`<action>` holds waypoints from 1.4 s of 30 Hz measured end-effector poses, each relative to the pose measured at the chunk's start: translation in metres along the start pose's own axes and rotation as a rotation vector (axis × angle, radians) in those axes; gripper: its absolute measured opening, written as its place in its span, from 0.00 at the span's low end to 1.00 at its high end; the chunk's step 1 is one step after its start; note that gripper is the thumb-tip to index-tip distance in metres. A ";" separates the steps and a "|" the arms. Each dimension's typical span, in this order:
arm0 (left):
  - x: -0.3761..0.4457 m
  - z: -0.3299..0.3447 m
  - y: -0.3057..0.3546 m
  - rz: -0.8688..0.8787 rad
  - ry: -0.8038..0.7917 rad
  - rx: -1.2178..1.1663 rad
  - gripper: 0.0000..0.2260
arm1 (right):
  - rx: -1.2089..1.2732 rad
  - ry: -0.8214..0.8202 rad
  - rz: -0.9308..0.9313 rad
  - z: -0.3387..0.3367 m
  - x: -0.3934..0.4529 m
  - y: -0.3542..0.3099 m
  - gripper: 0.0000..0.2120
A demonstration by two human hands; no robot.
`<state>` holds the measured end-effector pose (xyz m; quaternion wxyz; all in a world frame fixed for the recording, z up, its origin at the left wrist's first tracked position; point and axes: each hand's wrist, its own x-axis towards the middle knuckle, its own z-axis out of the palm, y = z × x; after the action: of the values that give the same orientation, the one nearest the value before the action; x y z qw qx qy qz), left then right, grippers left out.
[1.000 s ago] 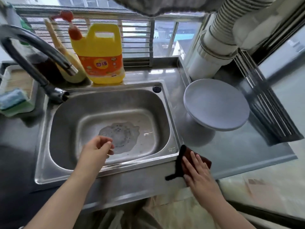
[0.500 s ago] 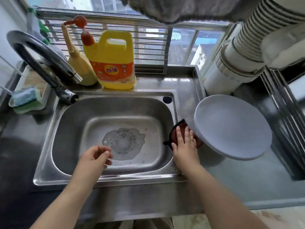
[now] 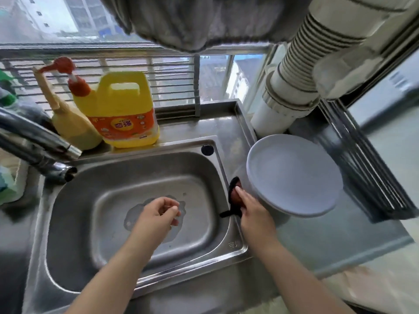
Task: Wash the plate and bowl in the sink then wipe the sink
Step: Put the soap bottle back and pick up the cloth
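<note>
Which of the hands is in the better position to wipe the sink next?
Probably the right hand: it already presses the dark cloth onto the sink rim beside the plate. The left hand hovers over the basin, holding nothing.

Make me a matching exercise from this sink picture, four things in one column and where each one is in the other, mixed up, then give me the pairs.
Things
1. white plate
2. dark red cloth
3. yellow detergent jug
4. left hand

Places
A. behind the sink, against the window rail
B. over the sink basin, holding nothing
C. on the counter right of the sink
D. on the sink's right rim, under the right hand

Pairs: 1-C, 2-D, 3-A, 4-B
</note>
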<state>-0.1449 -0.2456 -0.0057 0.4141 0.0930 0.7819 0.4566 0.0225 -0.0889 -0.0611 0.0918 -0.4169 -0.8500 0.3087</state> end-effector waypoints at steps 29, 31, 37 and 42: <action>0.005 0.087 0.034 0.089 -0.188 0.071 0.05 | 0.262 0.332 0.538 -0.112 -0.076 0.078 0.06; 0.013 0.114 0.046 0.020 -0.185 -0.040 0.06 | 0.312 0.324 0.569 -0.133 -0.066 0.101 0.07; 0.032 0.169 0.057 -0.133 -0.038 -0.253 0.11 | 0.013 0.011 0.357 -0.133 -0.060 0.133 0.10; 0.010 0.162 0.045 -0.084 0.201 -0.222 0.07 | -0.029 -0.373 -0.227 -0.081 -0.057 0.061 0.28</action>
<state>-0.0432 -0.1124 -0.0143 0.3601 -0.0324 0.7674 0.5295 0.1322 -0.0677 -0.0280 -0.0391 -0.2555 -0.8980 0.3561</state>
